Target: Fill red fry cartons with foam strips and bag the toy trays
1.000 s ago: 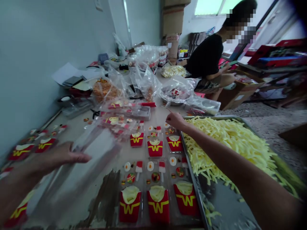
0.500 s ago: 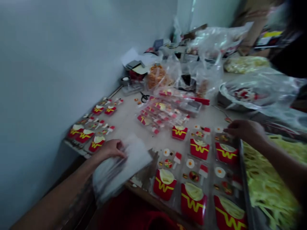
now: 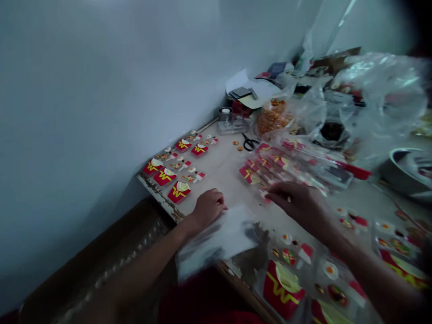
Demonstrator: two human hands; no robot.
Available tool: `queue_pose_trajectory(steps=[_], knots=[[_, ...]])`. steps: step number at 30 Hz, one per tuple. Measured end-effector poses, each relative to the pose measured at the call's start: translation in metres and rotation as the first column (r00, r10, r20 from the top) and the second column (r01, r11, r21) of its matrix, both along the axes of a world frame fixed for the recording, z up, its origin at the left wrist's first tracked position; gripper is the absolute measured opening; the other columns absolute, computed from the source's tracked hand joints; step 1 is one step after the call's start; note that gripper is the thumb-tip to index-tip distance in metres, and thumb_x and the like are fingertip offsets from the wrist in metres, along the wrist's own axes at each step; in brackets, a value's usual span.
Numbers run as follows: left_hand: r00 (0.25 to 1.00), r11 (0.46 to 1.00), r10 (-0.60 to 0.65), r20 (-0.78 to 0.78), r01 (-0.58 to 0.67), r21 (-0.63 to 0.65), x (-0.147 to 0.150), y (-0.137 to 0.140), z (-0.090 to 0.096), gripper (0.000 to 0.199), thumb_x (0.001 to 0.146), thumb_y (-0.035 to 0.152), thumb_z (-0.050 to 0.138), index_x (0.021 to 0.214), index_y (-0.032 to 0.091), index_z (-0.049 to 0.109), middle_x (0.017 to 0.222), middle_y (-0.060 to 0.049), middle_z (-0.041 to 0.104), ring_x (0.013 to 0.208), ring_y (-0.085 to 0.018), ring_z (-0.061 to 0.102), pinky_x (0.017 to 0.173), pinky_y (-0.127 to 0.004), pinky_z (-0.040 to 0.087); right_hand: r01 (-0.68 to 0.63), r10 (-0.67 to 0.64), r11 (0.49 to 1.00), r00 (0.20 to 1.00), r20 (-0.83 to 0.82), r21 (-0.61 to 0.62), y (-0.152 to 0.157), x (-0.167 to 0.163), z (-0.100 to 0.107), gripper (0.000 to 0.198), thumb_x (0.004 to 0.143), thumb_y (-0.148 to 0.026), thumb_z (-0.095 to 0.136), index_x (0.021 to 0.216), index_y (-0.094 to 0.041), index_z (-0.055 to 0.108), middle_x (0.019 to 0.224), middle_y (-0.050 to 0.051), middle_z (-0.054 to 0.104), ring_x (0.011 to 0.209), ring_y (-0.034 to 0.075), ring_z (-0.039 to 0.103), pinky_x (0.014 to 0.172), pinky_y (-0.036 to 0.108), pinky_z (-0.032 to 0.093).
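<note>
My left hand [image 3: 208, 209] is closed, its fingertips pinching the upper edge of clear plastic bags [image 3: 219, 245] that hang over the table's front edge. How many bags there are I cannot tell. To its right, my right hand [image 3: 299, 202] hovers with fingers loosely bent and slightly apart; nothing shows in them. It partly covers a pile of filled clear packets [image 3: 266, 166] with red-and-yellow fries cartons. Beneath my right forearm lie more laid-out pieces: a red fries carton [image 3: 282, 288], a fried-egg piece [image 3: 330, 270] and a red-and-white popsicle piece [image 3: 305, 254].
Further cartons with small food pieces [image 3: 165, 175] lie in rows at the table's left corner by the wall. Black scissors [image 3: 250, 142], a tape roll [image 3: 225, 113] and a bag of orange pieces [image 3: 275, 118] stand farther back. A round container [image 3: 405, 173] is at right.
My view has turned left. My right hand has moved left from the cartons beside the tray to the packet pile. My left hand still holds the bags.
</note>
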State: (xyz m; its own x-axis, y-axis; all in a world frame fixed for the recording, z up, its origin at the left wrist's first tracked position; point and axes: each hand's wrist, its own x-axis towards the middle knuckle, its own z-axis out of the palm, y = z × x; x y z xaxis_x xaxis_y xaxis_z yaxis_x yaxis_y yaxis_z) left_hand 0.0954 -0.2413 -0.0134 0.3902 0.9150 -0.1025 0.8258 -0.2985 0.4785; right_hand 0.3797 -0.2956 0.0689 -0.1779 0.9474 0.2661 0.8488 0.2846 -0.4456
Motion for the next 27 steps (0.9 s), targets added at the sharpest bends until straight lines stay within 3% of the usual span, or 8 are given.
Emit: queue_pose_trajectory(steps=[3,5,9,14,16,20,23,27], knots=[[0.997,0.994,0.048,0.055,-0.053,0.093,-0.016,-0.013,0.004,0.012,0.091,0.031,0.063,0.095,0.020,0.063,0.102,-0.005,0.068,0.099,-0.019,0.061,0.088,-0.030,0.044,-0.127,0.134,0.989,0.986,-0.103,0.071,0.060,-0.068,0.005,0.020,0.094,-0.036,0.060,0.095,-0.021,0.073,0.081,0.003,0.072,0.068,0.016,0.062,0.064,0.028,0.043],[0.998,0.989,0.049,0.048,-0.055,0.135,-0.015,-0.013,0.004,0.027,0.089,0.038,0.066,0.107,0.018,0.060,0.113,-0.009,0.066,0.109,-0.023,0.059,0.094,-0.034,0.044,-0.213,0.217,0.976,0.971,-0.101,0.044,0.099,-0.102,0.003,0.017,0.092,-0.033,0.064,0.095,-0.020,0.074,0.081,0.003,0.073,0.070,0.015,0.063,0.066,0.027,0.043],[0.995,1.000,-0.009,-0.096,0.009,-0.006,0.007,0.011,-0.001,0.061,0.073,0.046,0.082,0.119,0.014,0.057,0.115,-0.017,0.066,0.107,-0.031,0.063,0.089,-0.038,0.048,-0.341,0.346,0.932,0.938,0.025,-0.120,0.152,-0.131,-0.006,0.014,0.088,-0.029,0.069,0.097,-0.020,0.076,0.079,0.002,0.074,0.070,0.015,0.063,0.066,0.026,0.041],[0.993,0.987,-0.066,-0.096,0.051,-0.151,0.014,0.038,0.001,0.033,0.070,0.040,0.083,0.089,0.018,0.068,0.089,-0.010,0.073,0.088,-0.028,0.069,0.076,-0.034,0.048,-0.421,0.430,0.887,0.903,0.008,-0.187,0.161,-0.148,-0.016,0.015,0.087,-0.025,0.070,0.099,-0.020,0.075,0.081,0.002,0.073,0.074,0.016,0.064,0.069,0.027,0.043],[0.994,0.983,-0.088,-0.062,0.077,-0.166,0.009,0.031,0.005,0.018,0.078,0.034,0.076,0.085,0.018,0.070,0.087,-0.008,0.074,0.088,-0.026,0.069,0.076,-0.033,0.047,-0.550,0.561,0.822,0.827,0.042,-0.147,0.160,-0.168,-0.021,0.022,0.085,-0.020,0.070,0.107,-0.019,0.073,0.094,0.005,0.074,0.086,0.019,0.065,0.077,0.029,0.045],[0.991,0.970,-0.116,0.067,0.128,-0.209,-0.016,-0.003,0.022,0.011,0.077,0.032,0.075,0.078,0.022,0.071,0.082,-0.004,0.075,0.083,-0.021,0.068,0.070,-0.030,0.042,-0.841,0.832,0.527,0.481,0.277,-0.123,0.164,-0.222,-0.033,0.054,0.076,-0.017,0.074,0.129,-0.019,0.061,0.123,0.009,0.066,0.115,0.028,0.054,0.095,0.039,0.043],[0.972,0.933,0.017,0.236,0.070,-0.354,-0.058,-0.027,0.041,0.016,0.071,0.038,0.079,0.074,0.023,0.073,0.070,-0.001,0.071,0.070,-0.019,0.063,0.062,-0.029,0.039,-0.861,0.849,0.449,0.328,0.414,-0.239,0.174,-0.251,-0.044,0.072,0.068,-0.027,0.083,0.133,-0.019,0.055,0.130,0.011,0.061,0.117,0.033,0.050,0.094,0.044,0.042],[0.799,0.787,0.463,0.384,-0.171,-0.593,-0.130,-0.039,0.059,0.023,0.078,0.042,0.069,0.088,0.023,0.079,0.079,-0.001,0.074,0.075,-0.019,0.064,0.066,-0.027,0.045,-0.815,0.815,0.513,0.362,0.453,-0.269,0.189,-0.260,-0.057,0.088,0.060,-0.049,0.089,0.134,-0.018,0.052,0.129,0.015,0.056,0.114,0.035,0.051,0.092,0.045,0.042]])
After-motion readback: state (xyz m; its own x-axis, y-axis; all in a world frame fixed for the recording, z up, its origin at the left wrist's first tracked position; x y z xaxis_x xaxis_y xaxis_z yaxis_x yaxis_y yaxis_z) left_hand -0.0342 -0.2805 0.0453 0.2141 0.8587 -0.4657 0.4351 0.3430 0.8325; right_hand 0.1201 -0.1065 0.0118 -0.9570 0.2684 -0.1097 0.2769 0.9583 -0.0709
